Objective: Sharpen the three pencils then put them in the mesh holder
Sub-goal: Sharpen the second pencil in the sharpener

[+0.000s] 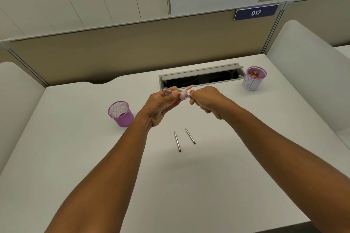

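My left hand [161, 107] grips a pink sharpener [182, 95] with a clear shavings case, held above the middle of the white desk [75, 147]. My right hand [206, 101] pinches a grey pencil [188, 96] whose tip is inside the sharpener; most of that pencil is hidden in my fist. Two more grey pencils lie on the desk below my hands, one on the left [177, 141] and one on the right [190, 135], tips pointing away from me. The purple mesh holder [121, 113] stands upright to the left, with nothing visible inside.
A second purple cup [254, 78] wrapped in white paper holds pencil shavings at the back right. An open grey cable tray [201, 77] is set into the desk behind my hands. Beige partition walls border the back and sides.
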Demonstrator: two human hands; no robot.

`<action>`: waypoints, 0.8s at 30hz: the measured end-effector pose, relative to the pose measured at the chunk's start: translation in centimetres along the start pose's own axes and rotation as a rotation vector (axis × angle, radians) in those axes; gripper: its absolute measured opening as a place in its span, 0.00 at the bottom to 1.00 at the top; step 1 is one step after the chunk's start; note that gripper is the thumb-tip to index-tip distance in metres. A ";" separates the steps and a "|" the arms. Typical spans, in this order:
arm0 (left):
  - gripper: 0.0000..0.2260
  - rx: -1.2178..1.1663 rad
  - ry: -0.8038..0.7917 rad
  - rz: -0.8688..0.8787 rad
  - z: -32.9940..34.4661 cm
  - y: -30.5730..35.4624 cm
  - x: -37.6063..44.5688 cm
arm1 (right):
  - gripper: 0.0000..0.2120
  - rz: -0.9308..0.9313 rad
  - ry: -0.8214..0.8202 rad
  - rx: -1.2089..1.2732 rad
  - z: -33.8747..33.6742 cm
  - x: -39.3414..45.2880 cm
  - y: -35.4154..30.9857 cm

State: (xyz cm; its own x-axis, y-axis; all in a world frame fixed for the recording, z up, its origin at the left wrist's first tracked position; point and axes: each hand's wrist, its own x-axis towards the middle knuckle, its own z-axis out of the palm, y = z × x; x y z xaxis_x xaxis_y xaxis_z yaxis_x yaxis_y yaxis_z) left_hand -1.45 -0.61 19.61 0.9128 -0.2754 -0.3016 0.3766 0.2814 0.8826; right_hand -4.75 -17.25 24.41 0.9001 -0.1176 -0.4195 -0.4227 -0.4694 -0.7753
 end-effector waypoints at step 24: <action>0.07 0.017 -0.006 -0.019 0.6 0.4 0.0 | 0.13 -0.503 0.394 -0.560 1.1 0.2 2.5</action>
State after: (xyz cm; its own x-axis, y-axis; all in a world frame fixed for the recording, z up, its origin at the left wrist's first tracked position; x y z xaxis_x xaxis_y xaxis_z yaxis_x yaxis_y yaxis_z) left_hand -1.41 -1.03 20.19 0.9046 -0.2861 -0.3161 0.3909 0.2607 0.8827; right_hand -5.77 -17.47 21.90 0.9818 -0.0260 0.1884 0.0594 -0.8990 -0.4340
